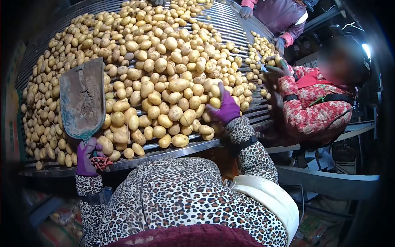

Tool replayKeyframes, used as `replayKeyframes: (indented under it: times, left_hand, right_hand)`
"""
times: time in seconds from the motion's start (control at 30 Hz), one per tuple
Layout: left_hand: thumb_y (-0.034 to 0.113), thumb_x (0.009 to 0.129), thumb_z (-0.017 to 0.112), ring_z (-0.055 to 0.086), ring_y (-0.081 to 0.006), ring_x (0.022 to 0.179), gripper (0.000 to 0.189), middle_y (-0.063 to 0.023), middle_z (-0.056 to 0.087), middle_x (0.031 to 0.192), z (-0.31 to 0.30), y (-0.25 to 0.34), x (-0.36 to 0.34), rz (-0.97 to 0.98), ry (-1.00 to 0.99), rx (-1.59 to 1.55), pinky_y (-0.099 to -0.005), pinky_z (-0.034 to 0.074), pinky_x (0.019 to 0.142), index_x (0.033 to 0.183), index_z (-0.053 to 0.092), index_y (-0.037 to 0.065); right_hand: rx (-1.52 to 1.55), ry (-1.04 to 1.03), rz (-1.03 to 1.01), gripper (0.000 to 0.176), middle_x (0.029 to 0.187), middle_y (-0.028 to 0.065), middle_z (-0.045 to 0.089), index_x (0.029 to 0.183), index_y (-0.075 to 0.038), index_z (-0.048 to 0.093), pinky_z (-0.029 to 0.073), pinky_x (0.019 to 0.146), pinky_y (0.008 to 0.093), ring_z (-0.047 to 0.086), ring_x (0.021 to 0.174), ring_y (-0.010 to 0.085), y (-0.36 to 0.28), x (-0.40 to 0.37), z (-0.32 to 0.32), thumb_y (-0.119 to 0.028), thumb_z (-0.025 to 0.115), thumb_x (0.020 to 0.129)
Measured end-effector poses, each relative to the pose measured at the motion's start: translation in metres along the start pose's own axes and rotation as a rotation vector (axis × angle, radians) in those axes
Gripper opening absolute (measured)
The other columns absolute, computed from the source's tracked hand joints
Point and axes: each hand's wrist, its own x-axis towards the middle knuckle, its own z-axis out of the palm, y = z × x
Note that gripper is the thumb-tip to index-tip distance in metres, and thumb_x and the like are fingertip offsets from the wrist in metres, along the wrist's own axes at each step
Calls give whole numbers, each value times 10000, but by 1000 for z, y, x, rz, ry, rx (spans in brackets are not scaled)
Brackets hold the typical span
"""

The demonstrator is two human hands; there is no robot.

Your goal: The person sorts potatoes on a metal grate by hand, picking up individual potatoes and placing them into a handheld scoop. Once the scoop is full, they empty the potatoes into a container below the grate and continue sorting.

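Observation:
My left hand (87, 157), in a purple glove, is closed around the handle of a dirt-caked shovel (84, 99). Red cord is tied near that hand, and the blade lies over the potatoes at the left. My right hand (225, 108), gloved in purple too, reaches onto the right part of the potato heap (164, 88). Its thumb and fingers are spread at the side of a few potatoes, touching them; I see none lifted. The potatoes are yellow-brown and of mixed sizes.
The potatoes lie on a sorting table of metal bars (230, 26) with a metal front edge (181, 151). A co-worker in a red patterned jacket (314, 109) handles potatoes at the right. Another person in a purple jacket (279, 16) stands behind. A printed sack (12, 119) is at far left.

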Motion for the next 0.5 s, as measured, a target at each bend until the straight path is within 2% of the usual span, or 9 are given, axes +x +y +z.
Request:
replayKeyframes:
  times: [0.03, 0.07, 0.2, 0.3, 0.47, 0.5]
  left_hand:
    - [270, 946, 638, 539, -59, 545, 188, 19, 559, 744, 3, 3, -3, 1, 10, 19, -194, 460, 486, 1002, 554, 111]
    - [266, 944, 640, 539, -62, 548, 186, 17, 557, 744, 4, 4, -3, -4, 8, 6, -196, 458, 487, 1001, 554, 111]
    - [250, 936, 649, 538, -80, 555, 182, 6, 552, 747, 1, 1, 1, -11, -9, -5, -205, 453, 491, 1000, 554, 110]
    - [227, 936, 646, 534, -94, 556, 168, -5, 550, 752, 0, 3, 2, -28, -53, -14, -216, 452, 491, 1001, 553, 103]
    - [204, 952, 621, 523, -99, 535, 137, -9, 543, 750, 29, 22, -13, 30, -91, -41, -235, 457, 470, 994, 548, 97]
    - [213, 961, 610, 514, -101, 517, 127, -3, 535, 737, 32, 22, -11, 22, -131, -57, -246, 458, 456, 986, 545, 107]
  right_hand:
    - [-7, -4, 19, 943, 1406, 196, 477, 1514, -121, 297, 391, 1081, 447, 469, 1291, 378, 9, 4, -3, -440, 766, 760]
    - [-65, 40, -61, 928, 1398, 208, 479, 1502, -113, 318, 383, 1087, 443, 482, 1278, 376, 25, 12, -1, -439, 768, 759]
    - [-185, -39, 145, 915, 1445, 202, 442, 1500, -117, 317, 364, 1104, 445, 431, 1337, 373, 67, 25, -12, -422, 769, 766]
    - [-298, -53, 116, 930, 1437, 203, 454, 1500, -138, 329, 387, 1085, 439, 444, 1333, 360, 93, 31, -11, -421, 788, 742]
    - [-344, 20, 64, 897, 1410, 195, 460, 1484, -115, 343, 384, 1073, 455, 463, 1292, 356, 36, 4, -24, -431, 752, 751]
    - [-280, 79, -12, 805, 1353, 192, 499, 1450, -114, 402, 398, 1050, 464, 490, 1244, 357, 45, -1, -19, -403, 737, 778]
